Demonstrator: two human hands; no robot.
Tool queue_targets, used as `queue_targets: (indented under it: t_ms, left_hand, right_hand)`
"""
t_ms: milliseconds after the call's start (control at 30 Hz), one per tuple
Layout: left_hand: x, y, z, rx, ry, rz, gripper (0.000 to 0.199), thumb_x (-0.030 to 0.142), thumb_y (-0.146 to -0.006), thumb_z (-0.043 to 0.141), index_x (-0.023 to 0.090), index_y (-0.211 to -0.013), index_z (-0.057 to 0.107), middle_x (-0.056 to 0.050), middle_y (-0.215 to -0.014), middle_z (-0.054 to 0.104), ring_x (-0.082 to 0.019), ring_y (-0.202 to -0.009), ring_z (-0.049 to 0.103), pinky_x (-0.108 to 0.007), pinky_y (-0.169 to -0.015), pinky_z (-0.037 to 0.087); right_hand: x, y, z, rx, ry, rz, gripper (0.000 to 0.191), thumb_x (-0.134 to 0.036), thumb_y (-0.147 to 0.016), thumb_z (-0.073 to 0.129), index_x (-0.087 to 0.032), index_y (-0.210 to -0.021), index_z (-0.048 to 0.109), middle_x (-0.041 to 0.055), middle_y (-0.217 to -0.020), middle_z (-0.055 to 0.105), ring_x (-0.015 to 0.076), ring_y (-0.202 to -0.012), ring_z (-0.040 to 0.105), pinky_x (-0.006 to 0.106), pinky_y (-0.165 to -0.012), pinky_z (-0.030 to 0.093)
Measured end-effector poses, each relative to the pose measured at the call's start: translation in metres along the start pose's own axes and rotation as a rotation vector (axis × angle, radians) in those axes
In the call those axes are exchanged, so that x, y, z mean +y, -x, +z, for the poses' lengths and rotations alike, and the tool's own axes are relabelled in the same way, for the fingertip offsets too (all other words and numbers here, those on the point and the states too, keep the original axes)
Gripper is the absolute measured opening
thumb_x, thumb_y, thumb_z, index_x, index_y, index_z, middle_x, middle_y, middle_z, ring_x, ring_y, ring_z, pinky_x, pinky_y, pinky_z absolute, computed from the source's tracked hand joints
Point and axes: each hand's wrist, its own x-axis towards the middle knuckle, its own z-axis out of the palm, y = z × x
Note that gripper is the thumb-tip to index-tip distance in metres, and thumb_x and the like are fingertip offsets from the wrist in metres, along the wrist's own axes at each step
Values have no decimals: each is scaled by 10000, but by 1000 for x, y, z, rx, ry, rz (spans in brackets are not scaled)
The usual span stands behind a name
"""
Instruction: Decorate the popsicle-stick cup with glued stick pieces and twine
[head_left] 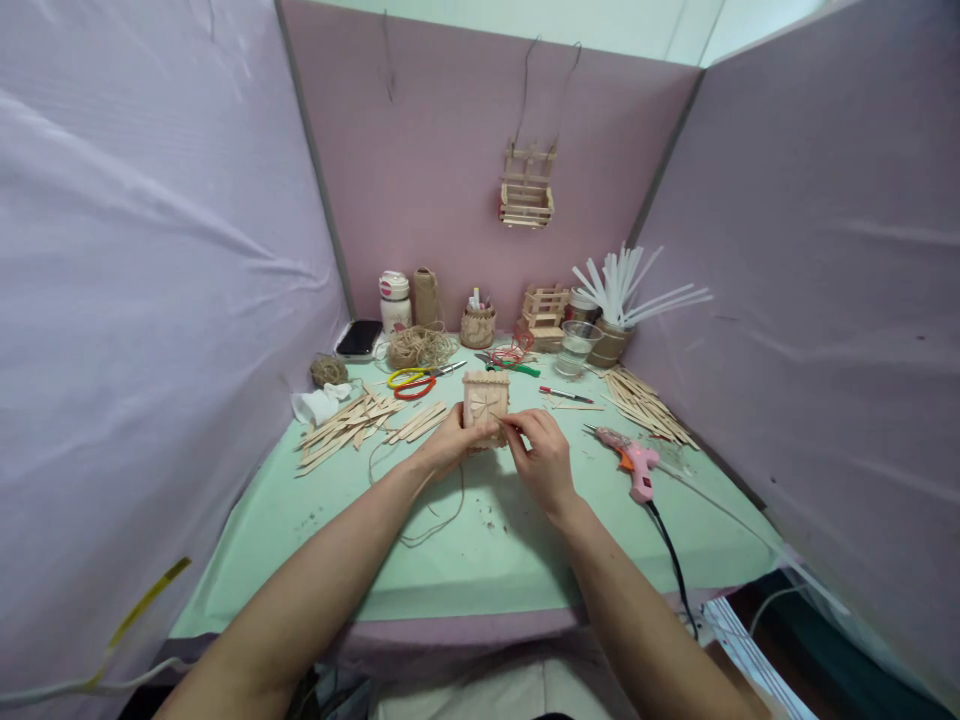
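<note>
A small box made of craft sticks (485, 390) stands upright above the middle of the table, gripped along its left and lower side by my left hand (453, 440). Thin strands of twine cross its front face in what looks like a bow. My right hand (541, 455) is at the box's lower right, thumb and fingertips pinched together on a thin strand that appears to be twine. From beneath my left hand, a loose length of twine (463, 490) loops down onto the table. The back of the box and my left fingertips are hidden.
A pink glue gun (637, 465) with a black cord lies at right. Craft sticks lie left (349, 430) and right (645, 405). Behind are scissors (412, 382), a twine heap (420, 346), a water cup (576, 348) and a pen (566, 395). A stick-built swing (527, 205) hangs at the back.
</note>
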Motion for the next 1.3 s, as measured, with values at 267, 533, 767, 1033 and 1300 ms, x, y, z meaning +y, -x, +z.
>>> queue_targets:
  t_ms: [267,533,767,1033,1300]
  left_hand:
    - [-4,-5,-2,93,-156,138,743,444,-535,860,152,-1103,481,-159,-1198,612,-299,-1132,578,-424,-945,469]
    - [-2,-4,-3,136,-243,227,714,426,-558,846,166,-1112,477,-134,-1191,605,-287,-1135,566,-408,-949,452]
    - [-1,-4,-2,148,-289,243,664,421,-589,822,173,-1100,478,-106,-1160,608,-270,-1128,559,-375,-936,448]
    - [-1,-2,0,129,-284,246,557,385,-681,759,175,-1109,472,-103,-1159,600,-253,-1124,557,-374,-944,441]
    - [-6,-5,-1,124,-257,232,508,371,-687,742,176,-1083,491,-92,-1143,605,-246,-1106,566,-382,-938,447]
  right_hand:
    - [-8,2,3,34,39,53,112,-208,-888,534,-203,-801,606,30,-733,626,174,-709,552,305,-672,431]
    - [-12,2,5,57,24,130,138,-218,-865,544,-208,-731,578,14,-683,604,159,-656,535,293,-636,425]
    - [-13,2,4,40,33,133,138,-220,-861,554,-212,-724,567,10,-679,600,156,-651,525,289,-627,415]
    - [-11,3,6,31,41,100,129,-202,-874,542,-214,-750,573,16,-710,608,164,-680,536,296,-647,413]
    - [-10,4,5,20,54,79,102,-179,-869,538,-217,-790,591,25,-741,614,178,-715,540,311,-674,420]
